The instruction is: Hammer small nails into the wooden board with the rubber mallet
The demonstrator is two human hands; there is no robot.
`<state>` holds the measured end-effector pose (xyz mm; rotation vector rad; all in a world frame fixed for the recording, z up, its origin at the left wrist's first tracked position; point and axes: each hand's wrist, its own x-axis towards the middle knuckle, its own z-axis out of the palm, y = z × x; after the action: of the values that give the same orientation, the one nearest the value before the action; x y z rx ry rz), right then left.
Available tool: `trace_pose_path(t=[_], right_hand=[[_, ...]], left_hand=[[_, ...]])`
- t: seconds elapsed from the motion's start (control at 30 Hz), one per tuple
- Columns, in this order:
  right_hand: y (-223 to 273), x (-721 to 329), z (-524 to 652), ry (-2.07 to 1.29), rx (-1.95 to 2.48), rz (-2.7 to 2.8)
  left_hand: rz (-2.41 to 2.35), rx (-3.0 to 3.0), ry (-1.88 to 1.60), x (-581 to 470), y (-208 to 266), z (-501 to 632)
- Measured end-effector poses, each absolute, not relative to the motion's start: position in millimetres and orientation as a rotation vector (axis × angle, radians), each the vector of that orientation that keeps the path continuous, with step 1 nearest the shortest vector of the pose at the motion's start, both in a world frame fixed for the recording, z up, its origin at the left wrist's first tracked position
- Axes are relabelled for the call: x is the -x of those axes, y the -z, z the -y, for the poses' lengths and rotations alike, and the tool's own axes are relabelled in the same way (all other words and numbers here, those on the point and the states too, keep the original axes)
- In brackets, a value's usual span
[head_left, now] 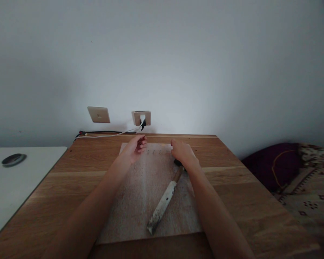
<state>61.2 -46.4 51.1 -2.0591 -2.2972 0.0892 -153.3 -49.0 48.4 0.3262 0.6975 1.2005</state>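
Note:
A pale, worn wooden board (140,194) lies on the wooden table. Along its far part stands a row of several small, thin things like nails (160,152). Over the board's far left corner is my left hand (134,148), palm turned inward and fingers curled; what they hold, if anything, is too small to make out. Near the far right corner my right hand (181,150) is closed, thumb and index finger pressed together, their contents hidden. A hammer (163,203) with a white-wrapped handle rests diagonally on the board, its dark head partly covered by my right wrist.
The wooden tabletop (83,183) reaches back to the wall. White and black cables (108,135) run along its rear edge to a wall socket (142,118). At left is a white surface (21,190) with a dark round object (14,159); patterned fabric (310,194) lies at right.

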Motion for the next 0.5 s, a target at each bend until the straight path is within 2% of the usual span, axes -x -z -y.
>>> trace_pose_path(t=[0.2, 0.4, 0.5], right_hand=[[-69, -55, 46, -0.185, 1.808, 2.239], [-86, -24, 54, -0.476, 1.215, 2.084], [-84, -25, 53, -0.394, 1.327, 2.1]], left_hand=[[-0.679, 0.057, -1.427, 143, -56, 51], [-0.706, -0.01, -1.324, 119, -49, 57], [-0.657, 0.004, -1.276, 118, -50, 59]])
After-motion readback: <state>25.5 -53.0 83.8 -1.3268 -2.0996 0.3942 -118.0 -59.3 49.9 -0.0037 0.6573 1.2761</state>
